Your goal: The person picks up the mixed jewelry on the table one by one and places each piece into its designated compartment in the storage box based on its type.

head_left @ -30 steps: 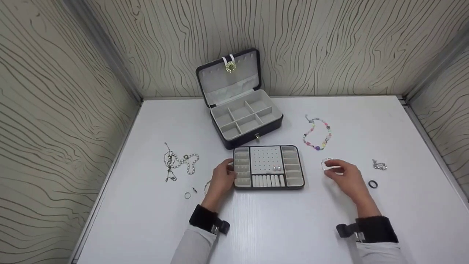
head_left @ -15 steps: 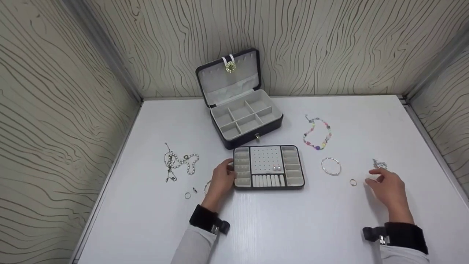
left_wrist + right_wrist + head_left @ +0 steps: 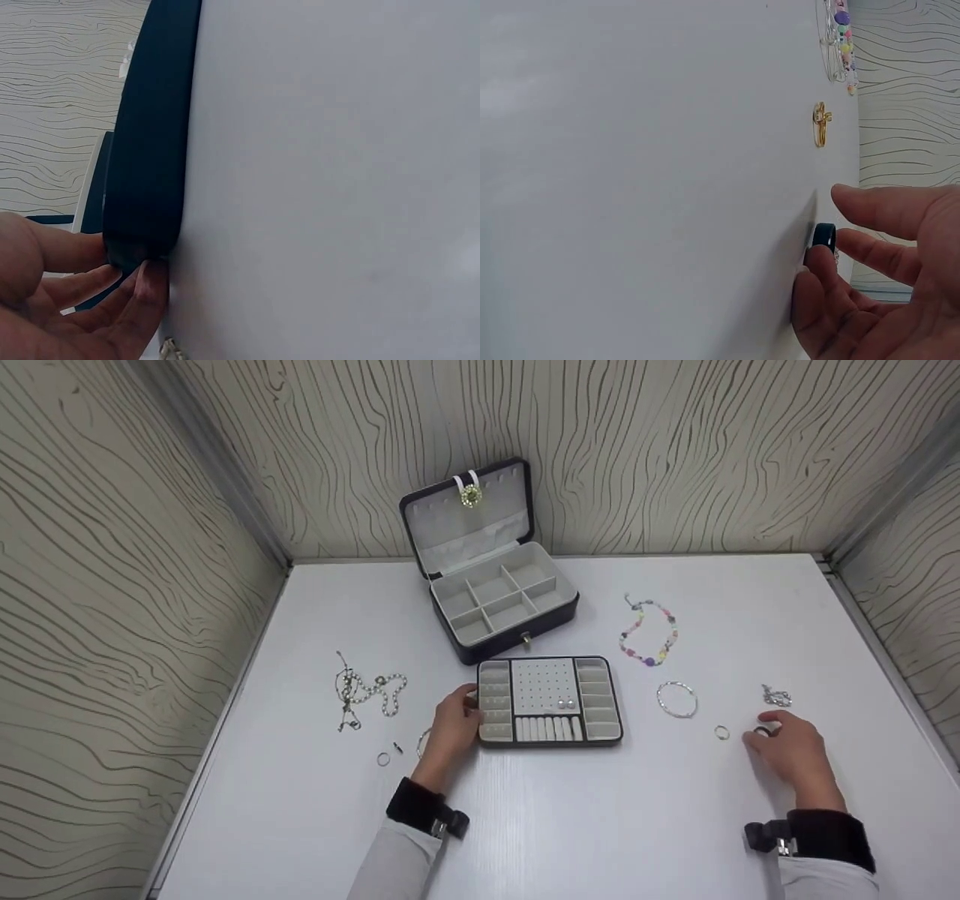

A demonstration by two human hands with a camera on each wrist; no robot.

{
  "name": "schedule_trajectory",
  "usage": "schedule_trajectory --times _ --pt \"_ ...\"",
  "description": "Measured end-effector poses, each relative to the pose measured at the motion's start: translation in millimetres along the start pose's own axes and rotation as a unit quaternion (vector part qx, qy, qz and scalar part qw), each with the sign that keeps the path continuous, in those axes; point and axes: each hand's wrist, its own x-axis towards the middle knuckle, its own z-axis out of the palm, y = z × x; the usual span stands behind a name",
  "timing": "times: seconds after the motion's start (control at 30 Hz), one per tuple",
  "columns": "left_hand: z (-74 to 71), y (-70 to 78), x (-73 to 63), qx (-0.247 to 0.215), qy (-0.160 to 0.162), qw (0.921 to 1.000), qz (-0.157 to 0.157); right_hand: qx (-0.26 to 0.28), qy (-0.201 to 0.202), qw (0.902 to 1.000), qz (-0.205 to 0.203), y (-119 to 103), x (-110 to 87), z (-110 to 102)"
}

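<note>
My left hand [image 3: 454, 725] grips the left edge of a jewelry tray [image 3: 487, 744], which lies flat on the table. The left wrist view has its thumb and curled fingertips against the tray's dark corner [image 3: 146, 217]. At the right, my right hand [image 3: 791, 746] is low over the table around a black ring [image 3: 824, 235]. Fingertips touch or nearly touch that ring, while the thumb stands apart from it. A gold-coloured ring [image 3: 721, 733] lies just left of this hand. Behind it is a small heap of silver chain [image 3: 777, 697].
An open jewelry box [image 3: 517, 634] with bare compartments stands behind the tray. A colourful bead necklace [image 3: 649, 661] and a silver bracelet [image 3: 677, 715] lie right of it. Leftward are a pearl strand [image 3: 391, 706], a tangled chain [image 3: 347, 701] and a thin ring [image 3: 383, 760].
My right hand has moved right, away from the bracelet, then slightly down toward the black ring. The bracelet and gold-coloured ring have come into full sight. My left hand stays on the tray.
</note>
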Motion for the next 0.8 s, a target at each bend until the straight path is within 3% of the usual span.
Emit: schedule_trajectory --times 0.43,0.8 --pt "-2.8 1.7 0.2 0.001 0.0 1.0 0.005 -0.04 0.005 0.9988 -0.026 1.3 6.6 7.1" --pt "-0.4 2.0 -1.9 0.006 0.006 1.0 0.0 -0.054 -0.036 0.9967 -0.048 -2.0 10.3 -2.1"
